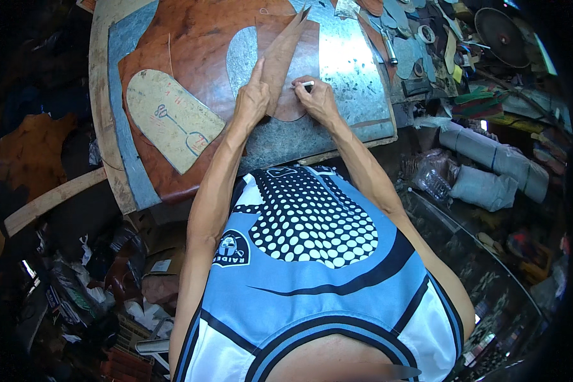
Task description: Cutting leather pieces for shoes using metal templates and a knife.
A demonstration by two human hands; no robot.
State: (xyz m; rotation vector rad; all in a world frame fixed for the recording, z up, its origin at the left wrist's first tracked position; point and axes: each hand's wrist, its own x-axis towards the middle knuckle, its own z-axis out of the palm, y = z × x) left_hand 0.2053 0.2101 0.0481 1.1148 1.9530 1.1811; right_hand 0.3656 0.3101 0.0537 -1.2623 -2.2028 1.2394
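Note:
My left hand (253,97) grips the lower left edge of a narrow, pointed brown leather piece (282,56), with its index finger stretched along that edge. The piece lies over a wider, darker brown leather piece (304,57) with a rounded bottom. In my right hand (318,100) is a slim white pen (307,83), pinched between thumb and fingers. Its tip end is close to the dark leather, right of the pointed piece; whether it touches I cannot tell. A large brown hide (191,38) spreads beneath, bearing a beige rounded template (165,121) with drawn marks.
A grey metal sheet (353,70) covers the worktable, whose wooden edge (100,76) runs down the left. Tape (426,34), leather scraps and tools crowd the far right. Wrapped rolls (490,153) lie right of the table. Bags and boxes fill the lower left.

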